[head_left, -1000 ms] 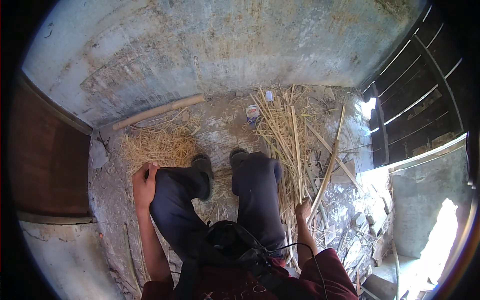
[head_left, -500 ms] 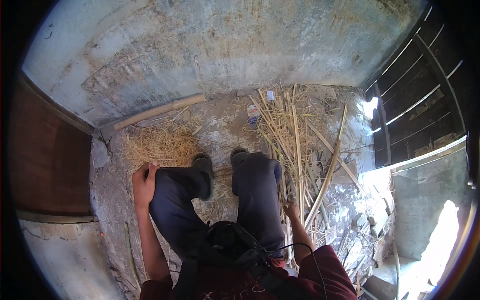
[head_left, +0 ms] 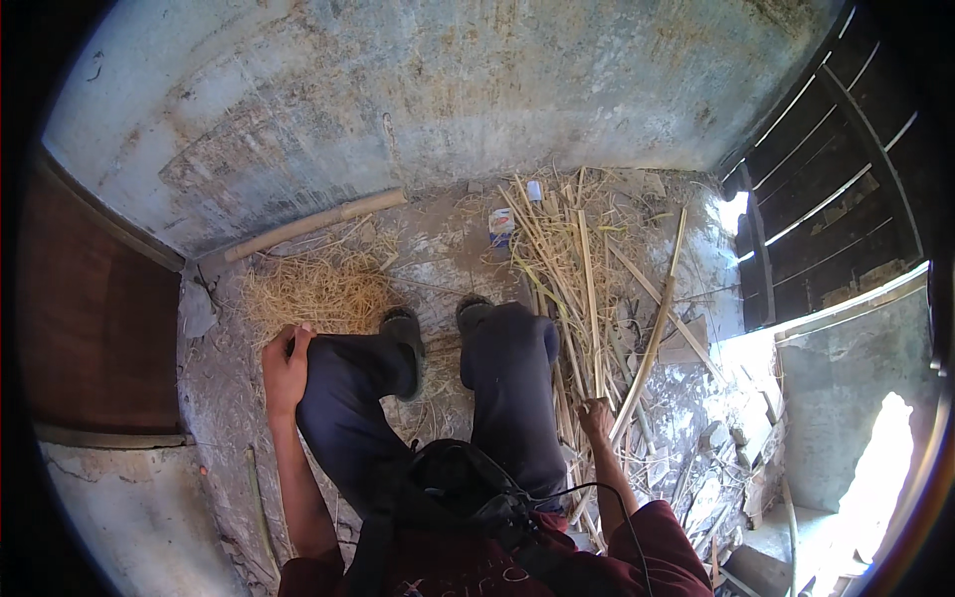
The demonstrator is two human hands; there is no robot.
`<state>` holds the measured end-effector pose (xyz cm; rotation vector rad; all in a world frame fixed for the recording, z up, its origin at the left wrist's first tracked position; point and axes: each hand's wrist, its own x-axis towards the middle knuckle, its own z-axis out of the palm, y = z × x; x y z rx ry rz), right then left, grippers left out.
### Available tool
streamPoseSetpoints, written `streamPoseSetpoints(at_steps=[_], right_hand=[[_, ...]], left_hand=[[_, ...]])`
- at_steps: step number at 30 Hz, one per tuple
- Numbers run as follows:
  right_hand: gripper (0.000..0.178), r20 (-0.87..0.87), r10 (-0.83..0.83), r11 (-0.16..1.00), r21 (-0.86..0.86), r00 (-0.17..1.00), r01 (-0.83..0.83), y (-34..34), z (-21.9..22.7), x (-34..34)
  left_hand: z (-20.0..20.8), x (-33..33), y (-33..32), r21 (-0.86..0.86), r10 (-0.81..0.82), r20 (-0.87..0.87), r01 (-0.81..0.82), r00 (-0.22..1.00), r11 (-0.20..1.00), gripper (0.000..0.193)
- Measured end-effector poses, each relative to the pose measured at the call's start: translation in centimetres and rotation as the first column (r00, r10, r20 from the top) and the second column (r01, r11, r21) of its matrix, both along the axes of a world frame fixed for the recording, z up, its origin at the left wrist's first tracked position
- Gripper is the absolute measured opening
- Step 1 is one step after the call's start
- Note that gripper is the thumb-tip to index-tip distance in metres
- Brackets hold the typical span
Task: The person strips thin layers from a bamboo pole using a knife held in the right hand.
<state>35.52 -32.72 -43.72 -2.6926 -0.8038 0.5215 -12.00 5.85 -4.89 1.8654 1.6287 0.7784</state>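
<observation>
My left hand point(head_left: 286, 366) rests over my left knee, thumb apart from the fingers, holding nothing. On the right, beside my right leg, my right hand point(head_left: 596, 418) is closed at the near end of a long, pale bamboo strip point(head_left: 587, 284). The fingertips are small and partly hidden from above. Around that strip lies a loose bundle of thin bamboo strips point(head_left: 542, 249), pointing away toward the wall. A thicker bamboo piece point(head_left: 664, 313) slants just right of my right hand.
A heap of straw-coloured shavings point(head_left: 318, 294) lies beyond my left knee. Behind it a bamboo pole point(head_left: 316, 225) runs along the stained wall point(head_left: 448, 90). A small packet point(head_left: 500, 227) and a white cup-like thing point(head_left: 534, 190) sit near the strips. Rubble point(head_left: 731, 438) litters the right side.
My right hand has moved slightly right, away from my leg, to the end of the pale bamboo strip. My left hand stays on the knee.
</observation>
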Motion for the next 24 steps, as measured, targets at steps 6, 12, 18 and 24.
streamPoseSetpoints(at_steps=[6, 12, 18, 24], right_hand=[[0.032, 0.059, 0.21, 0.977, -0.061, 0.976, -0.206, 1.1, 5.4, 1.8], [0.036, -0.373, 0.36, 0.917, -0.028, 0.855, -0.398, 2.1, 10.6, 5.3], [0.03, -0.53, 0.208, 0.978, 0.131, 0.822, -0.163, 1.1, 18.5, 8.3], [0.036, -0.089, 0.091, 0.986, -0.133, 0.992, -0.102, -3.3, 26.0, 12.0]], left_hand=[[0.2, 0.1, -0.1, -0.015, 0.008, 0.001, -0.008, 1.0, 1.0, 0.045], [0.4, 0.4, 0.0, -0.014, -0.006, 0.041, 0.007, 0.999, 1.0, 0.046], [0.7, -0.3, -0.4, 0.016, 0.005, 0.018, -0.005, 1.0, 1.0, 0.046], [-0.8, -0.9, 0.0, 0.017, 0.012, 0.047, -0.013, 0.999, 1.0, 0.044]])
